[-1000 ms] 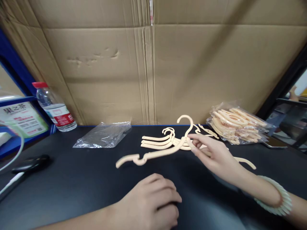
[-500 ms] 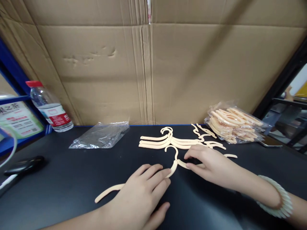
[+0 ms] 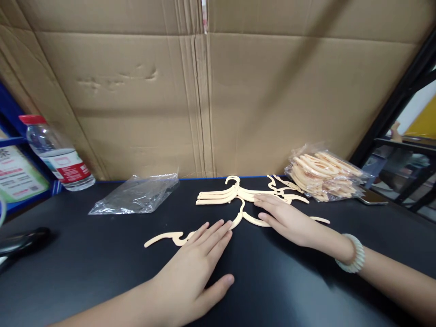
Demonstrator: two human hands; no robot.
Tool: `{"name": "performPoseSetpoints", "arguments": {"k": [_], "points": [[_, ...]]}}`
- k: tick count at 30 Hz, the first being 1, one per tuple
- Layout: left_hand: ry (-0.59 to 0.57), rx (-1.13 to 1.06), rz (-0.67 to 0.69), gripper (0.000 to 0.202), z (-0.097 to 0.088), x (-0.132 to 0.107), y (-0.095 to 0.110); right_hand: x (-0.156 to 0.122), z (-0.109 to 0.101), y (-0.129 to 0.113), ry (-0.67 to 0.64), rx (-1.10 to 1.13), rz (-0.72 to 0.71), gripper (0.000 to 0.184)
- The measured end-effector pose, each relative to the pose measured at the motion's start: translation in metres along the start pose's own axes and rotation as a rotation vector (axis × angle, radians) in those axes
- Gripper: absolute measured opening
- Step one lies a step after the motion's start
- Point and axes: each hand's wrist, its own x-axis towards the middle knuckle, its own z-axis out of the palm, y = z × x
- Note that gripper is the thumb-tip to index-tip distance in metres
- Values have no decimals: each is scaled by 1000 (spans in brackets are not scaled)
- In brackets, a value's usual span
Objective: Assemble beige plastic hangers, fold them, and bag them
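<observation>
Hangers (image 3: 235,193) on table (image 3: 112,263), bottle (image 3: 66,159) left, bagged hangers (image 3: 320,176) right, cardboard (image 3: 136,113) behind

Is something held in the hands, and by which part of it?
The left hand lies flat over the left side of the front hanger, without gripping it. The right hand covers part of the right side; whether it grips cannot be told.
</observation>
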Motion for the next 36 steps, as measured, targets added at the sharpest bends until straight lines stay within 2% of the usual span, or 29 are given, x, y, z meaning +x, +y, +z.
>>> {"name": "performPoseSetpoints", "arguments": {"k": [4,7,10,13,18,22,26,31,36], "points": [[-9,4,-5,63,0,0,1,8,-8,17,124,-11,2,28],[20,-17,8,64,-1,0,0,11,-23,48,221,-167,61,27],[-34,-16,58,63,-5,1,0,9,-39,84,200,-357,131,30],[-39,-12,104,59,-7,3,1,4,-48,104,135,-548,132,31],[-25,-60,142,57,-9,4,3,1,-48,99,19,-826,126,27],[-61,-45,131,52,-9,5,3,0,-45,95,-54,-938,83,33],[-63,-52,127,50,-9,6,3,-3,-42,100,-66,-940,59,40],[-31,-75,137,49,-9,6,4,-4,-36,102,-98,-900,60,33],[-56,-47,136,47,-9,6,4,-2,-33,102,-62,-902,75,34]]}}
